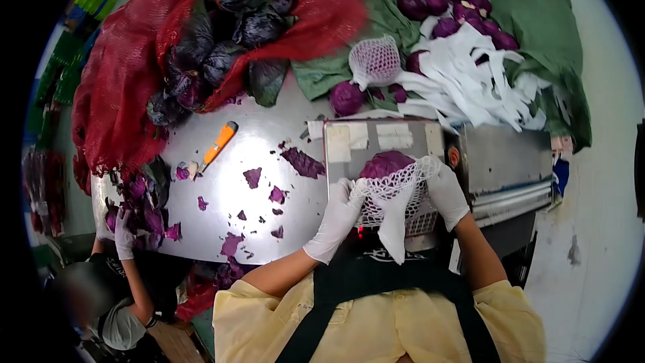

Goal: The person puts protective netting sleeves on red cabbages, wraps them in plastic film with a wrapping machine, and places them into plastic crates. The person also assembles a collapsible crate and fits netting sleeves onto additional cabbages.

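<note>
Both my hands wear white gloves. My left hand (341,214) grips the left edge of a white foam net (392,195), and my right hand (447,191) grips its right edge. The net is stretched partly over a purple cabbage (386,163), whose top shows above the mesh. Its narrow tail hangs down toward my apron. Beneath the cabbage is a metal scale (339,169) with pale tape patches on its plate. Just behind the scale, a netted cabbage (374,62) sits beside a bare cabbage (347,99).
An orange knife (222,141) and purple leaf scraps (302,163) lie on the metal table (269,128). Behind are a red mesh sack (124,81) of dark cabbages, white nets (470,77) and peeled cabbages (435,3). At lower left, a co-worker's gloved hands (123,234) touch leaves.
</note>
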### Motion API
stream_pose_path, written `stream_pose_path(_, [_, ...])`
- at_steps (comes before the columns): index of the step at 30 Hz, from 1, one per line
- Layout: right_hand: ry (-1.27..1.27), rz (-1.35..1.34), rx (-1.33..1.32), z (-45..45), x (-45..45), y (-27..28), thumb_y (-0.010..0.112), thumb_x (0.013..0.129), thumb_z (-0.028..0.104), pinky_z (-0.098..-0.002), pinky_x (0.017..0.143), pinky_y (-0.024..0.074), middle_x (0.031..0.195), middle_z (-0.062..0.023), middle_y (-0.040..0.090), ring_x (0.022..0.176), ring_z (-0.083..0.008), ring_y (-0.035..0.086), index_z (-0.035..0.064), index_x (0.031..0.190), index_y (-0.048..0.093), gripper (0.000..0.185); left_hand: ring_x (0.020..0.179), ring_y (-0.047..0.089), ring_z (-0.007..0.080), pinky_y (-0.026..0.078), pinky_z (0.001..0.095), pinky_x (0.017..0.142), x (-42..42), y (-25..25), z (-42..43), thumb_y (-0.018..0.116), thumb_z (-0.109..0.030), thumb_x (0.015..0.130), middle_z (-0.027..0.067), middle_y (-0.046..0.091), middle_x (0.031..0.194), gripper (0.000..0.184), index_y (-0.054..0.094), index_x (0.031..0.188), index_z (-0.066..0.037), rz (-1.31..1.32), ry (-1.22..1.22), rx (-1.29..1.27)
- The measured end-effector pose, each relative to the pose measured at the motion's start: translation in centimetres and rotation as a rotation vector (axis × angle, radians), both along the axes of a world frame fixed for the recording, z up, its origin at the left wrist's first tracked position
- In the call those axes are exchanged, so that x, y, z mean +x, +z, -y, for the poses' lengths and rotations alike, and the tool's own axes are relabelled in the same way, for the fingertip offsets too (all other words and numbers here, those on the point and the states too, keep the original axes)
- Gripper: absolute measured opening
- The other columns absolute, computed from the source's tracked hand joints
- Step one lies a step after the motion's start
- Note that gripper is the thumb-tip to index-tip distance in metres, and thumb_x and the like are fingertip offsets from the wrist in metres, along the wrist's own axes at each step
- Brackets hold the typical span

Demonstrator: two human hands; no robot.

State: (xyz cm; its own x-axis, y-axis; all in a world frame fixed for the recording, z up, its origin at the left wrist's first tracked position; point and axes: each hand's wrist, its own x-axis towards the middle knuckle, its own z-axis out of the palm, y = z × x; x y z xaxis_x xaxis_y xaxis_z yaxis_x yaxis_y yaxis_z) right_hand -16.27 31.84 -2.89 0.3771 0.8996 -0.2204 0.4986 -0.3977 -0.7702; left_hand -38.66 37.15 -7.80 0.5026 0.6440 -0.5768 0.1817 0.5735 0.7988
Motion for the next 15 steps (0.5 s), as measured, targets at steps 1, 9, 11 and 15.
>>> stream_pose_path(1, [-0.01, -0.027, -0.016, 1.3, 0.1, 0.0, 0.044, 0.099, 0.028, -0.035, 0.08, 0.0465, 0.095, -0.0192, 0.064, 0.089, -0.0308, 0.062, -0.002, 0.106, 0.06, 0.034, 0.075, 0.053, 0.0109, 0.044, 0.0257, 0.067, 0.2, 0.0, 1.0, 0.055, -0.04, 0.097, 0.0056, 0.056, 0.081, 0.04, 0.051, 0.105, -0.001, -0.005, -0.013, 0.0])
stream_pose_path(9, [-0.106, 0.114, 0.114, 3.1, 0.8, -1.0, 0.043, 0.097, 0.033, -0.0409, 0.076, 0.0476, 0.092, -0.025, 0.064, 0.09, -0.0408, 0.061, 0.0013, 0.105, 0.061, 0.037, 0.078, 0.06, 0.0399, 0.048, 0.0426, 0.071, 2.4, -3.9, -0.8, 0.048, -0.037, 0.097, 0.0257, 0.062, 0.084, 0.044, 0.06, 0.107, 0.004, -0.239, 0.074, 0.719])
stream_pose_path(11, [-0.094, 0.143, 0.148, 1.3, 1.8, -1.9, 0.042, 0.097, 0.033, -0.0403, 0.077, 0.0479, 0.093, -0.0236, 0.065, 0.089, -0.0391, 0.063, -0.0007, 0.108, 0.06, 0.04, 0.085, 0.06, 0.0471, 0.048, 0.0464, 0.075, 2.7, -5.1, -2.3, 0.041, -0.04, 0.099, 0.0307, 0.063, 0.089, 0.05, 0.062, 0.109, 0.004, -0.254, 0.076, 0.729])
stream_pose_path(15, [-0.142, -0.635, -0.029, -0.9, 3.2, -5.8, 0.042, 0.096, 0.032, -0.0354, 0.079, 0.0498, 0.101, -0.0143, 0.069, 0.087, -0.0269, 0.066, -0.0043, 0.111, 0.061, 0.043, 0.098, 0.062, 0.0405, 0.048, 0.0426, 0.083, 3.2, -4.5, -3.3, 0.035, -0.048, 0.1, 0.028, 0.064, 0.106, 0.058, 0.06, 0.119, 0.002, -0.372, -0.237, 0.522])
